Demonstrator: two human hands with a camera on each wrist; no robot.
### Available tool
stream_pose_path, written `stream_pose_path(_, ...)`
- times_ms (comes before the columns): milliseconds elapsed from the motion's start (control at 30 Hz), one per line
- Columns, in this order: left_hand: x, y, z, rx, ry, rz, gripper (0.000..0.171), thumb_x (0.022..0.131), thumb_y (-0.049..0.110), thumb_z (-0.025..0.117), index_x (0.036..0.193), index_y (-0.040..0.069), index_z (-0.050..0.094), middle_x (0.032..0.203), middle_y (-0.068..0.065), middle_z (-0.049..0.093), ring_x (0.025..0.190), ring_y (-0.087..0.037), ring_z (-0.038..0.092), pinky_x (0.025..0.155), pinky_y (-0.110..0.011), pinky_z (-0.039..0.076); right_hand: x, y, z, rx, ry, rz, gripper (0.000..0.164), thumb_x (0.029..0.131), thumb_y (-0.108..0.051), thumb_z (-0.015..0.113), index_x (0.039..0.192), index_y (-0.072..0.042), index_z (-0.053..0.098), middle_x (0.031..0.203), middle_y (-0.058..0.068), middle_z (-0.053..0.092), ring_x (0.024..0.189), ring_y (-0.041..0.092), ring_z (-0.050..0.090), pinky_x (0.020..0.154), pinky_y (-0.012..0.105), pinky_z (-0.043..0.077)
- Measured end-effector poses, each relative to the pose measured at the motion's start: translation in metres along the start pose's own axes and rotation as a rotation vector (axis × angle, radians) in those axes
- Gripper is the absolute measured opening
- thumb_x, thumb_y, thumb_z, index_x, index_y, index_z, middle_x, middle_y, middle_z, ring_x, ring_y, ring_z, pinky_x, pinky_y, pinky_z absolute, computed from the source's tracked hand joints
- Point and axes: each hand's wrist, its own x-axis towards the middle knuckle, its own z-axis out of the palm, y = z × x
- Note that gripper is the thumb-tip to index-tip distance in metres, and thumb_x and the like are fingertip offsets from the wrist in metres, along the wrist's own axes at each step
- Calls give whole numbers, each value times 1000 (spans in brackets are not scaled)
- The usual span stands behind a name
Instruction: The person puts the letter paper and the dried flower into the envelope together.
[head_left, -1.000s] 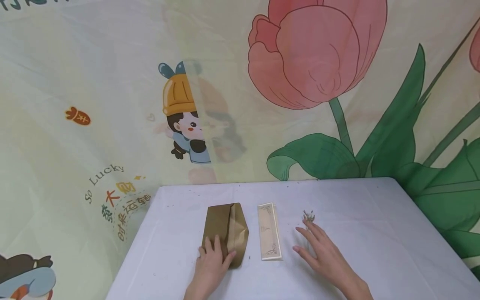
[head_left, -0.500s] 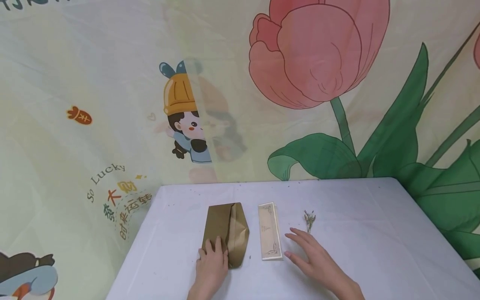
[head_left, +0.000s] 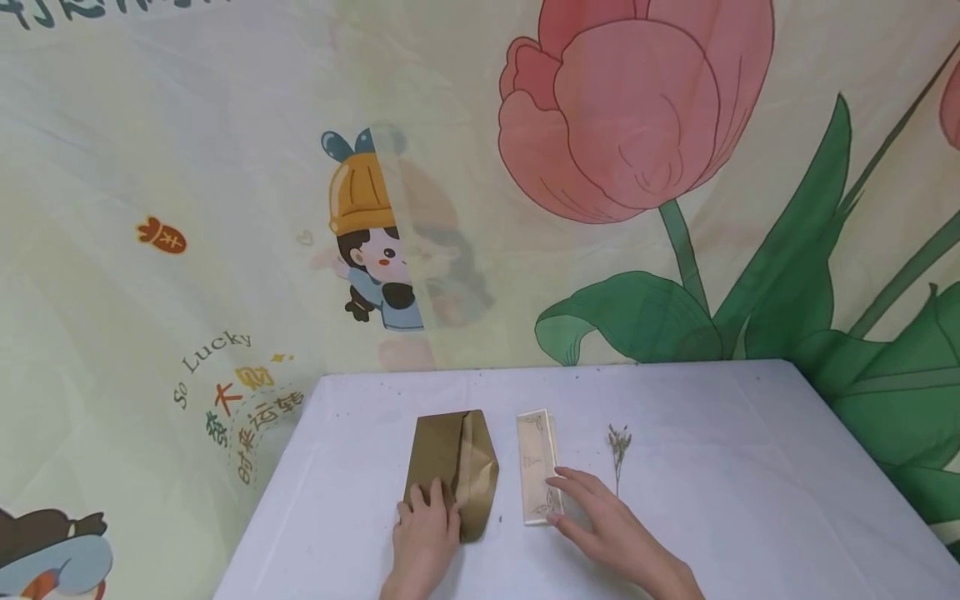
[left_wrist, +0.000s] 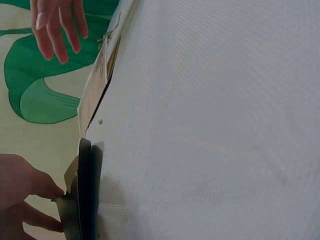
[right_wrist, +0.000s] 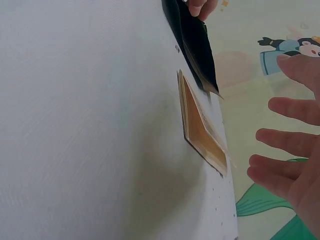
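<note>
A gold-brown envelope [head_left: 438, 454] lies on the white table, its flap standing unfolded toward the right. My left hand [head_left: 426, 533] rests on its near part with fingers extended; in the left wrist view the thumb [left_wrist: 47, 186] touches it near the flap's fold. To the right lies a folded cream card [head_left: 534, 467] with ornate corners, its leaves slightly parted in the right wrist view. My right hand [head_left: 611, 525] hovers over the card's right edge, fingers spread and holding nothing. In the right wrist view a gap separates those fingers [right_wrist: 290, 142] from the card.
A small sprig of dried flowers [head_left: 618, 446] lies right of the card, its lower stem partly hidden by my right hand. Behind the white-covered table [head_left: 360, 400] hangs a printed cloth [head_left: 465, 250] with a tulip and cartoon figures. Small specks dot the tablecloth.
My right hand has moved left, away from the dried flower sprig to the card's right edge. My left hand stays on the envelope, its thumb drawn in closer to the fingers.
</note>
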Motion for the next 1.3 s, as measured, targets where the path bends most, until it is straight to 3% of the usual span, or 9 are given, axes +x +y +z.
stream_pose_path(500, -5, -3, 7, 24, 36, 15, 50, 94, 29, 69, 134, 0, 61, 132, -36, 56, 110, -59, 58, 74, -64, 56, 15, -5, 21, 46, -120, -24, 46, 101, -42, 65, 137, -13, 64, 147, 15, 57, 135, 35, 56, 101, 56, 52)
stream_pose_path(900, -3, -1, 7, 54, 65, 9, 48, 92, 28, 71, 131, -1, 64, 129, -36, 58, 108, -60, 58, 74, -64, 55, 29, -10, 35, -10, -65, -153, 40, 98, -28, 72, 135, -14, 66, 142, 10, 63, 129, 26, 61, 100, 46, 55)
stream_pose_path(1300, 2, -1, 7, 39, 29, -17, 49, 93, 28, 70, 133, 1, 62, 130, -35, 57, 111, -58, 57, 78, -66, 54, 51, -15, 47, -15, -142, -187, 38, 97, -20, 72, 133, -8, 66, 144, 17, 61, 132, 33, 59, 105, 49, 52)
